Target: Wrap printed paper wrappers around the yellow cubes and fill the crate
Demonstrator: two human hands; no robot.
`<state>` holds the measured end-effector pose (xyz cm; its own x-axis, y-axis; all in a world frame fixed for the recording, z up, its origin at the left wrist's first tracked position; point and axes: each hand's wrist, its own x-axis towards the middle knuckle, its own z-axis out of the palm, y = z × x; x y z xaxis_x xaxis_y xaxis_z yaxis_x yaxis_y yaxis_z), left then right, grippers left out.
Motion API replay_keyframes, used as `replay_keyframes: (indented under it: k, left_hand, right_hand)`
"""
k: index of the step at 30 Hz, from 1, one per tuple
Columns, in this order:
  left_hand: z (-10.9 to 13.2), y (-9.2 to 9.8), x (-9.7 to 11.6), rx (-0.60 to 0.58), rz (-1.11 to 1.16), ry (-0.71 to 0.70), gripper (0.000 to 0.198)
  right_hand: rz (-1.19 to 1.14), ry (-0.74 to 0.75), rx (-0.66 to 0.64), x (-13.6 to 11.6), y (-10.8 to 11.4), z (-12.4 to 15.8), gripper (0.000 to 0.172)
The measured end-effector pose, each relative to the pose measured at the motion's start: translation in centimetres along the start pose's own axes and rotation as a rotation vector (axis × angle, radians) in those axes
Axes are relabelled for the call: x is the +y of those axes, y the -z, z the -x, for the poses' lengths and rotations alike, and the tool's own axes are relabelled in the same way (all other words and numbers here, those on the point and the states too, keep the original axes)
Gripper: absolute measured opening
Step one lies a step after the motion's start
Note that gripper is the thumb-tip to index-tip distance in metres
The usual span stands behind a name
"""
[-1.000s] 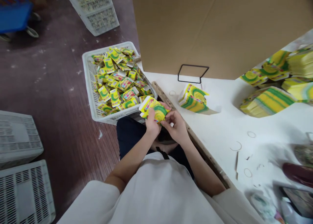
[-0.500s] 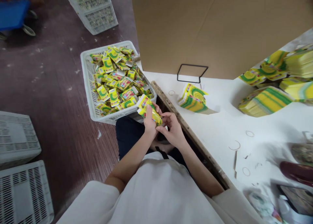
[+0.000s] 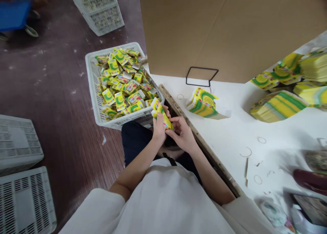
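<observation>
My left hand is wrapped round a small yellow-and-green carton, its thumb lying on the printed face. White flaps stand out at the carton's far end. At the near end, the fingertips and thumb of my right hand pinch the carton; the exact grip there is partly hidden. Just beyond my hands is a white plastic basket filled with similar cartons. To the right, a bundle of flat yellow-and-green cartons stands on the white table.
A tall cardboard sheet stands behind a black wire frame. More flat carton stacks lie at the right, with rubber bands nearby. White crates stand on the floor at left, and a blue trolley is farther off.
Both hands have shifted slightly to the right with the carton, which now points a little more upright. The right-hand fingers remain at its near end.
</observation>
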<state>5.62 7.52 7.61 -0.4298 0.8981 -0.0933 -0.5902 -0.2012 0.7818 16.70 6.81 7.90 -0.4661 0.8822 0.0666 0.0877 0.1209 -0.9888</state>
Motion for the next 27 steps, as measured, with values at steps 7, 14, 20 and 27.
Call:
replay_keyframes:
  k: [7, 14, 20, 27]
  left_hand:
    - [-0.09, 0.39, -0.21, -0.035, -0.030, -0.037, 0.065]
    - [-0.30, 0.11, -0.33, 0.027, -0.031, 0.048, 0.080]
    - [-0.32, 0.70, -0.33, -0.013, -0.093, 0.060, 0.060]
    - [-0.13, 0.68, -0.21, 0.032, -0.131, 0.036, 0.047]
  right_hand:
    - [0.028, 0.009, 0.006, -0.30, -0.03, -0.12, 0.029]
    - [0.020, -0.007, 0.013, 0.04, -0.02, 0.07, 0.034]
    - [0.003, -0.027, 0.006, 0.20, -0.03, 0.18, 0.032]
    - [0.023, 0.015, -0.024, -0.63, 0.48, 0.03, 0.021]
